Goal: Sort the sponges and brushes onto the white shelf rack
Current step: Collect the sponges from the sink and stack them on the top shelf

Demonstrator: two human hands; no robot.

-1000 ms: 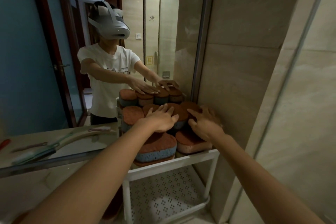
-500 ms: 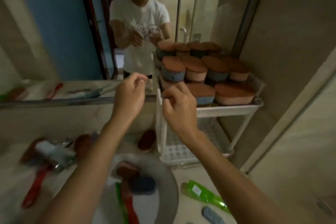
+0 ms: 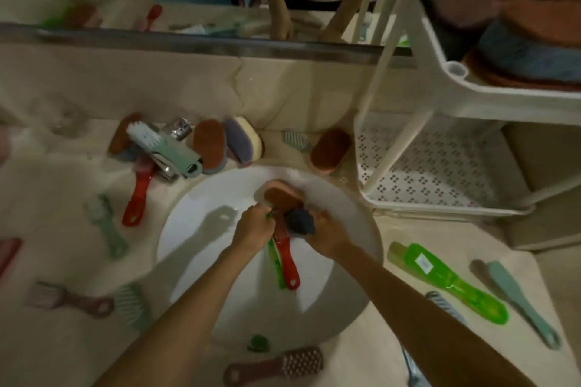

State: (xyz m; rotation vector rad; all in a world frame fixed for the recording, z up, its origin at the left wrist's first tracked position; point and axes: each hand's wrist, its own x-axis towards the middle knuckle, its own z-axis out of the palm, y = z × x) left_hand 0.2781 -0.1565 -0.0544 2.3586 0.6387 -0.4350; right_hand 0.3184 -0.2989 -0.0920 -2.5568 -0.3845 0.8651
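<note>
Both hands work inside the sink (image 3: pixel 345 207). The left hand (image 3: pixel 253 231) is closed. Its fingers curl round the head end of the green brush (image 3: pixel 277 267), and the handle runs out from under the hand toward the person. The right hand (image 3: pixel 327 234) is also closed, with its fingers wrapped round the dark sponge (image 3: pixel 300 221). That sponge sits between the two hands.

The red brush (image 3: pixel 289 261) lies just beside the green brush, on the right hand's side. Its head sits in the gap between the hands, under the dark sponge. Motion blur hides whether either hand touches it. Just beyond both grips, a brown sponge (image 3: pixel 279 195) rests against the sink wall and touches the dark sponge.

The rack (image 3: pixel 440 94) stands to the right of the right hand and beyond it, well apart from both grips. Its top tier holds stacked sponges (image 3: pixel 518 41). Its perforated lower tier (image 3: pixel 440 173) lies nearer the right hand.

The remaining items lie on the counter (image 3: pixel 47 198):
- Beyond the left hand, behind the sink: a purple sponge (image 3: pixel 245 141).
- Left of the left hand: a second red brush (image 3: pixel 138 195).
- Right of the right hand and nearer the person: a lime brush (image 3: pixel 449 283), with a teal brush (image 3: pixel 522 298) farther right.
- Nearer the person than both hands: a mauve brush (image 3: pixel 283 366).
</note>
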